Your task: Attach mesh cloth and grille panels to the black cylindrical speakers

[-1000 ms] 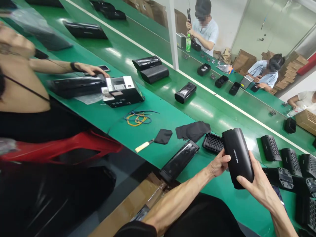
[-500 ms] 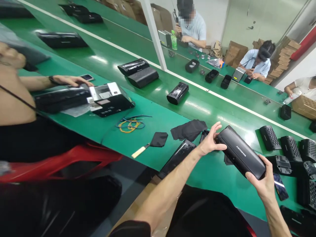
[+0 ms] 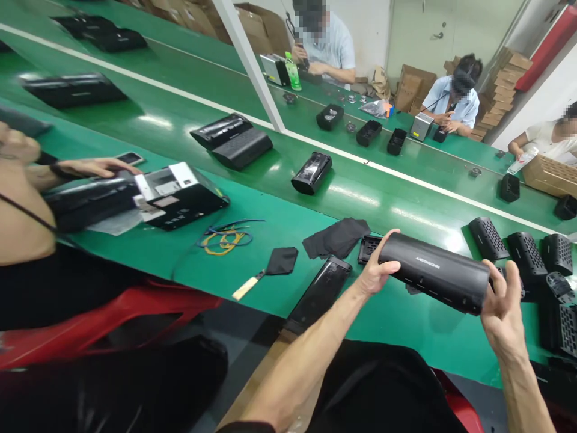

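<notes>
Between my two hands, above the bench, I hold a black speaker housing [image 3: 435,270] with small white lettering on its curved face. My left hand [image 3: 378,267] grips its left end, thumb along the near side. The right end is held by my right hand [image 3: 502,300], whose palm faces it with some fingers raised. Just behind my left hand lie black cloth-like sheets [image 3: 336,237] and a perforated black part [image 3: 368,248], partly hidden. A glossy black housing [image 3: 320,291] rests at the bench edge beside my left forearm.
A putty knife [image 3: 249,285] touches a dark square sheet [image 3: 282,261] on the green bench [image 3: 265,204]. Coiled wires [image 3: 225,237] lie left of it. Perforated housings [image 3: 487,237] stand at right. A co-worker's hand [image 3: 97,167] is at left, near a white-and-black box [image 3: 180,195].
The speaker housing has turned closer to level, its right end rising as my right hand moved up. The whole view has shifted slightly.
</notes>
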Tool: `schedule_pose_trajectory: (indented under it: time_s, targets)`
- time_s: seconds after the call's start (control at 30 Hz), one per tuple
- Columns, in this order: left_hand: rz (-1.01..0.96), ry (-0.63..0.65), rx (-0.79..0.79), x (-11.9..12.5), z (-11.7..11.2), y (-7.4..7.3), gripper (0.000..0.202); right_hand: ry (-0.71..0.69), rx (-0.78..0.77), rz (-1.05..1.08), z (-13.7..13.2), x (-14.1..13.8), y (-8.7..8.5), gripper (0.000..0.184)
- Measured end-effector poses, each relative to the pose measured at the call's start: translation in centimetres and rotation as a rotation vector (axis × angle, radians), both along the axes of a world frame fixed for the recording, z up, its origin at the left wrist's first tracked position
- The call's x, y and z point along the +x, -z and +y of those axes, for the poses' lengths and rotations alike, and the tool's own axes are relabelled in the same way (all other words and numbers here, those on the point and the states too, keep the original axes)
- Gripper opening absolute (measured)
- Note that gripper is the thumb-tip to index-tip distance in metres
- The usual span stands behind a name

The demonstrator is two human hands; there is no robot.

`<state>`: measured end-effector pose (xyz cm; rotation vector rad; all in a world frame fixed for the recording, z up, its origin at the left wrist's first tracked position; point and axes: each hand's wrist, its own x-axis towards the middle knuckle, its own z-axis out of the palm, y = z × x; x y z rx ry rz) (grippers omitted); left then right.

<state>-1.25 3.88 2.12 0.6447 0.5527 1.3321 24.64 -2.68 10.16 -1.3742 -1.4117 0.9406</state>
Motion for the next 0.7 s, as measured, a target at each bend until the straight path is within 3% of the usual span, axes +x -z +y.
schedule_pose_trajectory:
  time_s: [0.07, 0.1, 0.2, 0.27, 0.37, 0.47, 0.57, 0.7]
  targets:
    - [-0.199, 0.089, -0.099, 2.3, -1.6, 1.4, 0.089, -0.025, 0.003, -0.062, -0.1, -1.1, 1.1, 0.128]
    - [-0.255, 0.173, -0.137, 3.2, -2.4, 2.1, 0.086, -0.061, -0.020, -0.149, 0.0, -1.6, 1.6, 0.123]
    - [-0.207, 0.383, -0.186, 4.0, -4.0, 3.6, 0.079, -0.157, -0.073, -0.314, 0.3, -2.1, 2.0, 0.099]
    - [-0.094, 0.332, -0.174, 2.5, -4.4, 3.7, 0.082, -0.164, -0.052, -0.401, 0.4, -1.4, 1.5, 0.103]
    - [0.095, 0.204, -0.077, -0.3, -4.1, 2.7, 0.104, -0.270, -0.034, -0.730, 0.2, -0.2, 0.6, 0.106]
    - [0.350, 0.272, -0.038, -1.3, -4.5, 1.9, 0.117, -0.407, -0.084, -0.916, -0.3, 0.2, 0.5, 0.099]
    - [0.451, 0.270, -0.095, -1.1, -6.3, 2.0, 0.108, -0.430, -0.175, -0.790, -1.5, 0.8, 1.2, 0.102]
    - [0.419, 0.183, -0.170, -1.6, -9.1, 2.9, 0.101, -0.290, -0.344, -0.366, -4.6, 2.8, 3.3, 0.113]
